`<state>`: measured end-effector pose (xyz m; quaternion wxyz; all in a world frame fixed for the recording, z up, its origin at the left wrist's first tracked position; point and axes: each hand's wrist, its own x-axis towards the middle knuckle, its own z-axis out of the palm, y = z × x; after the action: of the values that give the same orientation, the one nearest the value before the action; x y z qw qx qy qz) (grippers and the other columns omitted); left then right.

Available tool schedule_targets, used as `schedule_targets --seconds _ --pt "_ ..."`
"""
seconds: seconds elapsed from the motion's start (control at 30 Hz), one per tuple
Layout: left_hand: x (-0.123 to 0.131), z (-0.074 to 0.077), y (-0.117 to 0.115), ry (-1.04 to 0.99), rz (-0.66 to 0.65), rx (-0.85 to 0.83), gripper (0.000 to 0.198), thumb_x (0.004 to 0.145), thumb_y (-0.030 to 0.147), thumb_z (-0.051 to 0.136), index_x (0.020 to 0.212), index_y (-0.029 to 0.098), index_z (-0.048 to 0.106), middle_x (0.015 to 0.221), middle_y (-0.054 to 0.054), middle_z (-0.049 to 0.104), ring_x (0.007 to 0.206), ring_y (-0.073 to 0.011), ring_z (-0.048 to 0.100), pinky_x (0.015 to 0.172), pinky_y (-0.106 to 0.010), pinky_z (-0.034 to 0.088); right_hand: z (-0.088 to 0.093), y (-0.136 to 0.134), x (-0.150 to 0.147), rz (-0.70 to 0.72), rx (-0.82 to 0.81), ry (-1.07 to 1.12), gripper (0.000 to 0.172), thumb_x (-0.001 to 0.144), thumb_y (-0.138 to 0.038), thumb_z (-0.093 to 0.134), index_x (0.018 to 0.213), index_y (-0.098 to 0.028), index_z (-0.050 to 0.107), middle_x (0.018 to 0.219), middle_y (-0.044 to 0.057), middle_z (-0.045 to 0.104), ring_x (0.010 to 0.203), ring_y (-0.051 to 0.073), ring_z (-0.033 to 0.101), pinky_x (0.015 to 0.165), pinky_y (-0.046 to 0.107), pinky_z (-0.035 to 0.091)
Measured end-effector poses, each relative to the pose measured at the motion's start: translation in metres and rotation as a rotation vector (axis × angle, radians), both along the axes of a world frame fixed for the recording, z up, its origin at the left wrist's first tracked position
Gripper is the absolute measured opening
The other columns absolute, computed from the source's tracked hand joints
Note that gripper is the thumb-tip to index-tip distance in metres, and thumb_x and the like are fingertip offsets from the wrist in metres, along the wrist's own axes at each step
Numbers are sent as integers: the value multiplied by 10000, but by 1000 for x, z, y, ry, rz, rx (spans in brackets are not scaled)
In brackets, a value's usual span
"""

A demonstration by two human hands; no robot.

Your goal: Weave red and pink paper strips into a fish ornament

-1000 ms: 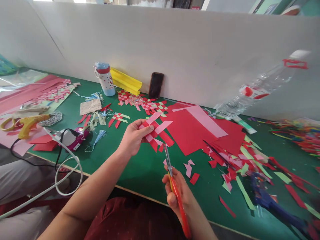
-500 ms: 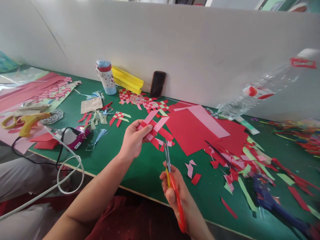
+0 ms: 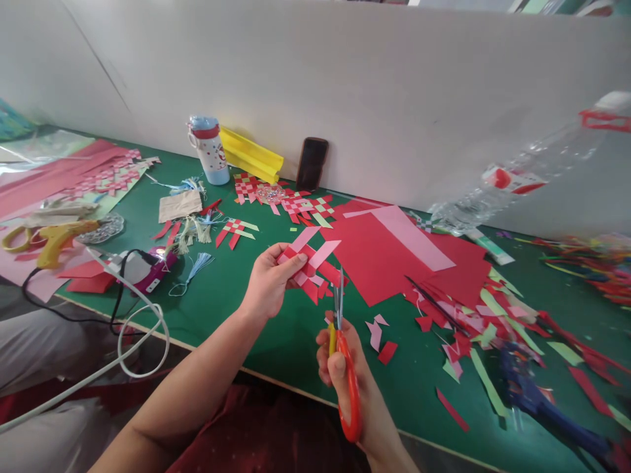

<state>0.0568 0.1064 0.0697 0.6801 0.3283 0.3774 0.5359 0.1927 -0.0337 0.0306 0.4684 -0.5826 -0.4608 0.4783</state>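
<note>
My left hand (image 3: 271,276) pinches a woven piece of red and pink paper strips (image 3: 310,259), thumb on top, its loose strip ends pointing right. My right hand (image 3: 350,368) is wrapped round scissors (image 3: 351,387) with red and yellow handles. The slightly parted blades point up, at the end of a red strip on the right side of the woven piece. Small pink and red offcuts (image 3: 388,353) lie on the green table just right of the scissors. Behind the woven piece are large red paper sheets (image 3: 369,269) with a pink strip (image 3: 414,236) across them.
A leaning plastic bottle (image 3: 517,180), a phone (image 3: 312,164) and a water flask (image 3: 210,151) stand by the white partition. A blue glue gun (image 3: 537,401) lies among paper scraps at right. Leftward are a yellow glue gun (image 3: 59,240), a purple power strip (image 3: 155,269) and tassels (image 3: 197,266).
The scissors have moved up and slightly right, from the lower strip ends to the red strip at the right. My left hand and the woven piece have shifted slightly right and down.
</note>
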Motion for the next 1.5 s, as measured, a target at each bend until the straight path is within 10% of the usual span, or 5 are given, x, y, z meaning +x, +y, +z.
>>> schedule_targets --seconds 1.5 --pt "-1 6 2 130 6 37 353 669 366 814 849 152 597 664 -1 669 562 -121 640 480 -192 503 13 2 -15 -52 -232 330 660 742 -692 642 1229 -303 424 761 -68 472 415 36 395 352 176 329"
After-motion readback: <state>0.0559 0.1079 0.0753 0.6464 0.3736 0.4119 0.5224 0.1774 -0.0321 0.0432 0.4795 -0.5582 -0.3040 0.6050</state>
